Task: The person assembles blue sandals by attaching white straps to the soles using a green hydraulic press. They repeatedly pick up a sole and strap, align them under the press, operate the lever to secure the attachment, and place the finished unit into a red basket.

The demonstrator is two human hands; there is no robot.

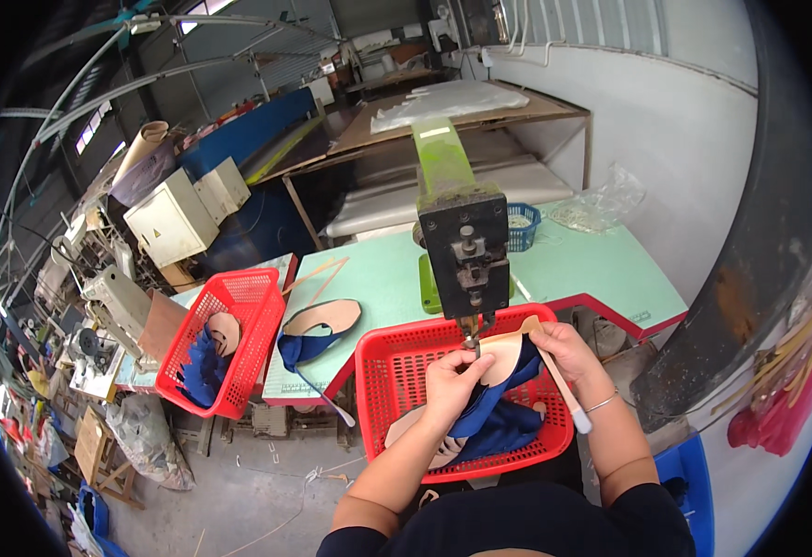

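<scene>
A blue shoe upper with beige lining (501,364) is held at the foot of a black sewing-type machine head (462,251). My left hand (452,382) pinches its left edge, thumb and fingers closed just beside the metal foot. On the other side, my right hand (565,355) is closed on the upper's right end. A pale strip with a white tip (564,392) hangs down from that hand; how it is attached is hidden. Below both hands, a red basket (365,357) contains more blue and beige uppers (508,432).
Another upper (318,330) lies on the green table (369,269), its strap hanging over the edge. A second red basket (262,320) with blue pieces stands left. Beyond the machine are a small blue basket (523,228) and a plastic bag (601,204). A dark post (731,269) rises at right.
</scene>
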